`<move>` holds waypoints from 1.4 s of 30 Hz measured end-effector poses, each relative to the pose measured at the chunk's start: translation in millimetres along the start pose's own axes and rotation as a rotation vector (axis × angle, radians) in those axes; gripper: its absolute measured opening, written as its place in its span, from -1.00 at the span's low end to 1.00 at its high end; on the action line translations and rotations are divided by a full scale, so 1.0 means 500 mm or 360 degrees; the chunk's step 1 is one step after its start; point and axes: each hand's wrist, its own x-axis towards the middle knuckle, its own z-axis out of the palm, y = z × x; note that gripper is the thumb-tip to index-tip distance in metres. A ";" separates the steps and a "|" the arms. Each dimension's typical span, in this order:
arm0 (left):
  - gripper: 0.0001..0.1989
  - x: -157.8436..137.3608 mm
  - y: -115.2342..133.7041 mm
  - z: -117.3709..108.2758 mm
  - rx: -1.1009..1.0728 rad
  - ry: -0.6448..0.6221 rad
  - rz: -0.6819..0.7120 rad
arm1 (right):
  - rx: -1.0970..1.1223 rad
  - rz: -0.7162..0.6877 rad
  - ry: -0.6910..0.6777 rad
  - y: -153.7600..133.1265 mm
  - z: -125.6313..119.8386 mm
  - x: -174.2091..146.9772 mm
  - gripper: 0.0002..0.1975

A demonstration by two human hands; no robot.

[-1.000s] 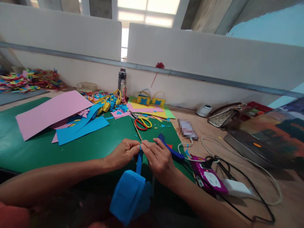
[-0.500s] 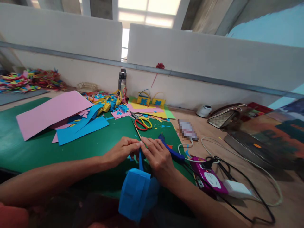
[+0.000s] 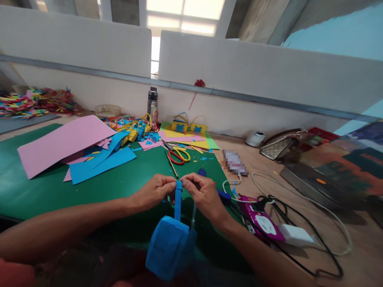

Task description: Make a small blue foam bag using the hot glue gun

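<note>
Close to the table's front edge hangs a small blue paper bag (image 3: 167, 248), tilted, with a blue paper strip (image 3: 177, 203) rising from its top as a handle. My left hand (image 3: 155, 192) is closed, pinching the upper end of the strip from the left. From the right, the thumb and fingers of my right hand (image 3: 206, 196) are pinched at that same end. A blue glue gun (image 3: 224, 195) lies partly hidden behind my right hand. Beyond the hands rest a thin pointed stick (image 3: 171, 164) and red-and-yellow scissors (image 3: 178, 156).
Pink (image 3: 64, 145) and blue paper sheets (image 3: 104, 165) lie left on the green mat (image 3: 143, 169). Behind them is a pile of small paper bags (image 3: 134, 129). A purple power strip (image 3: 260, 221) with cables, a phone (image 3: 235, 162) and a handbag (image 3: 281, 146) are at the right.
My right hand has drawn its fingers in from lying over the strip to pinching its end. The strip's broad face now shows, and the stick's near end is uncovered.
</note>
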 end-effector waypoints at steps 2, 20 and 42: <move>-0.68 -0.002 0.000 0.002 0.0050 -0.0019 0.0046 | 0.0023 0.0079 -0.0080 0.001 0.002 0.000 -0.83; -0.73 -0.012 -0.018 0.010 0.0242 0.0100 0.0173 | -0.0087 -0.0022 -0.0064 -0.003 0.028 -0.021 -0.77; -0.62 -0.007 -0.023 0.015 0.0245 0.0147 0.0124 | -0.0207 -0.0139 -0.0062 0.004 0.038 -0.022 -0.75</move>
